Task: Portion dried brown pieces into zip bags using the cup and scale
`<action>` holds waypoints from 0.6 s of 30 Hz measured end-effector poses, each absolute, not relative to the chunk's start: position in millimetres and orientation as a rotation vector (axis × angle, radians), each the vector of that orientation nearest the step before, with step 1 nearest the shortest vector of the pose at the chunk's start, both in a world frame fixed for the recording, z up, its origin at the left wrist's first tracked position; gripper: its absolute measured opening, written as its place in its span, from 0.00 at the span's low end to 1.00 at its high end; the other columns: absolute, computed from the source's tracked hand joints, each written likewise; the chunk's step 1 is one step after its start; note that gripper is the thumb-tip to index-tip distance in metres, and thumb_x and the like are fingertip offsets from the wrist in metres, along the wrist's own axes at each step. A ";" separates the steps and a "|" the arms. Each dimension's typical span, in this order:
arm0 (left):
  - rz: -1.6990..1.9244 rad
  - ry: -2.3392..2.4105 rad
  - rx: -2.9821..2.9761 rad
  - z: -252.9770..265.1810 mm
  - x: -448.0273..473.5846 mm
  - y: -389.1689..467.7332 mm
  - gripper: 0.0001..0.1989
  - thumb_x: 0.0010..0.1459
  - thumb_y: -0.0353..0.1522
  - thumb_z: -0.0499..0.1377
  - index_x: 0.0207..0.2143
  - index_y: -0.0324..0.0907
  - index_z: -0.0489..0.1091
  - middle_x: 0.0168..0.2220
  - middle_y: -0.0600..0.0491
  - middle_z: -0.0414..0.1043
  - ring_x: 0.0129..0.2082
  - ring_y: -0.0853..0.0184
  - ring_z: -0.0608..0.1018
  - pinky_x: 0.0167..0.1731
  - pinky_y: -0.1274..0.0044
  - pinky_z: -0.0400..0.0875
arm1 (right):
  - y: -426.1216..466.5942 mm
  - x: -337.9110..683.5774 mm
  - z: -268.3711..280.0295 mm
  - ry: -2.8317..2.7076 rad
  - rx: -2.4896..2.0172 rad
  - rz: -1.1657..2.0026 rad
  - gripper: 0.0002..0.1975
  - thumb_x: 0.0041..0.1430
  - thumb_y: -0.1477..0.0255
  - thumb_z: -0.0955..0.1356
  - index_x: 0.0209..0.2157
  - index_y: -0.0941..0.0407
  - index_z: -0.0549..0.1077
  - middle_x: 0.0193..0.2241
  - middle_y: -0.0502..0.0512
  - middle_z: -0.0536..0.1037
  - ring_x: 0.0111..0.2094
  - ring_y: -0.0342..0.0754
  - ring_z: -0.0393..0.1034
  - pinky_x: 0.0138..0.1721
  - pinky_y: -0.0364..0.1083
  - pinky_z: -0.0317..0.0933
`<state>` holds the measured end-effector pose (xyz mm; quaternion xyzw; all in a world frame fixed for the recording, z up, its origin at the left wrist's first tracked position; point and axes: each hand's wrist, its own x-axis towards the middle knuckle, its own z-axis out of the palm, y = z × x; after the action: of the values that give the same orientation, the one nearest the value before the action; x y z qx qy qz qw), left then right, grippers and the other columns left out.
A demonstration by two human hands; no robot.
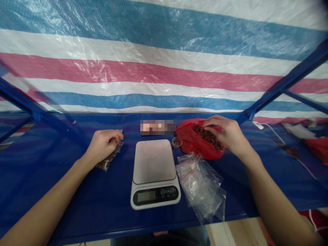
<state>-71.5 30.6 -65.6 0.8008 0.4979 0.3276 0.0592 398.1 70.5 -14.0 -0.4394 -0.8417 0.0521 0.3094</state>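
Note:
My left hand (104,145) is closed around the top of a small clear zip bag (105,164) with brownish bits in its lower part. The bag hangs low over the blue surface, left of the white digital scale (155,162). On the scale's display, 0.0 shows and the plate carries nothing. My right hand (225,131) reaches over an open red plastic bag (189,145), its fingers pinched into the small reddish-brown dried pieces (206,136) inside. The fingertips are partly hidden among them. Between scale and red bag stands a little clear cup (176,142) with some brown pieces.
A pile of flat clear zip bags (201,188) lies right of the scale. Behind the scale is a blurred-out item (156,127). Blue metal braces (284,83) rise at both sides, before a striped plastic sheet (153,73). A white cable (276,135) runs at the right.

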 end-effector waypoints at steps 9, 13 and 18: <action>0.938 1.528 2.408 -64.3 -69.6 30.7 0.16 0.47 0.22 0.50 0.27 0.42 0.77 0.22 0.58 0.76 0.22 0.69 0.79 0.30 0.79 0.67 | 43.8 343.5 -7.9 -2.221 -0.932 0.345 0.06 0.66 0.78 0.70 0.37 0.54 0.81 0.38 0.56 0.84 0.41 0.52 0.79 0.46 0.50 0.72; 0.904 1.537 2.423 -66.6 -70.3 30.5 0.17 0.48 0.22 0.50 0.28 0.42 0.77 0.23 0.56 0.77 0.24 0.68 0.80 0.31 0.78 0.68 | 39.4 316.0 -23.3 -2.340 -0.863 0.420 0.10 0.67 0.83 0.68 0.37 0.56 0.81 0.40 0.57 0.82 0.41 0.50 0.78 0.45 0.48 0.71; 0.872 1.539 2.422 -69.6 -71.7 30.6 0.17 0.49 0.22 0.50 0.29 0.42 0.77 0.23 0.56 0.78 0.25 0.68 0.80 0.32 0.78 0.68 | 41.4 306.9 -34.6 -2.396 -0.870 0.444 0.12 0.67 0.86 0.67 0.37 0.58 0.80 0.39 0.57 0.81 0.40 0.49 0.77 0.44 0.46 0.70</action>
<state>-71.7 30.6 -69.6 0.8055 0.5119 0.2900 0.0710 306.9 41.4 -34.6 -0.3235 -0.8907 0.1650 0.2735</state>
